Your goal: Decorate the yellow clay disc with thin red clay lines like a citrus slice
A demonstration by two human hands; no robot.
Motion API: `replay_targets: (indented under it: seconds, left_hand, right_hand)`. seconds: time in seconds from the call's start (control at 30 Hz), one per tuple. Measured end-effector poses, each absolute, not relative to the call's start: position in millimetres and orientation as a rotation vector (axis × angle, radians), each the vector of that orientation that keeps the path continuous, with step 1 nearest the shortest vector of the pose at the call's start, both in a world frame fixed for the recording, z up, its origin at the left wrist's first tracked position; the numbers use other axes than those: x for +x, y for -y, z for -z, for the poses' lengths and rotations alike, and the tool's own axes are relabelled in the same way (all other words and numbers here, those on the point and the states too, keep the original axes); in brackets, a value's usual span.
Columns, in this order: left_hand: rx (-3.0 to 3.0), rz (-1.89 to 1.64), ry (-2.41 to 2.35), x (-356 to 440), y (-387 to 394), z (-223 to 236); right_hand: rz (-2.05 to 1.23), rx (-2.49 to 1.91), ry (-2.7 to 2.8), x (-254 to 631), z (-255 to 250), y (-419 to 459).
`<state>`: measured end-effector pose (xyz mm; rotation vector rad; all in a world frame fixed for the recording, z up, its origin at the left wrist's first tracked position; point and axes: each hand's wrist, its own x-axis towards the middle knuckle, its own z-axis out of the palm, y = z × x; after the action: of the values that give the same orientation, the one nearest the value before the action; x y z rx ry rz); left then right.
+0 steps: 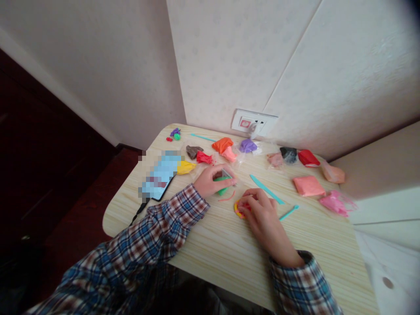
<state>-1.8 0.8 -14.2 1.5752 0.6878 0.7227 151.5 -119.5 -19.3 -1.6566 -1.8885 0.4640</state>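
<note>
My left hand (210, 180) is closed around a lump of green clay (222, 191), which looks to be in a clear wrapper; a greyish edge shows between the fingers. Just below it, a thin curved strip of orange-pink clay (227, 198) lies on the table. With fingers bent together, my right hand (262, 214) presses on a round clay piece (236, 209), yellow at the rim and red inside. Part of that piece is hidden under the fingertips. A turquoise clay knife (267, 189) and a shorter turquoise tool (289, 212) lie beyond my right hand.
Bags of clay line the back: yellow (186, 167), brown (194, 152), orange (223, 145), purple (248, 145), black (288, 154), salmon (308, 186). A phone (160, 177) with a cable lies left. Small clay fruit shapes (175, 132) sit far left, below a wall socket (254, 121).
</note>
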Motion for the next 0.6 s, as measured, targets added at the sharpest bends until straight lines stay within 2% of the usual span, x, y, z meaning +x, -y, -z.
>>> replay_targets:
  seconds: [0.27, 0.6]
  left_hand:
    - [1.592, -0.717, -0.684, -2, -2, 13]
    - [1.585, -0.728, -0.720, -3, -4, 15]
  right_hand:
    - [-0.585, -1.557, 1.350, 165, 17, 120]
    - [-0.746, -1.429, 1.016, 175, 22, 120]
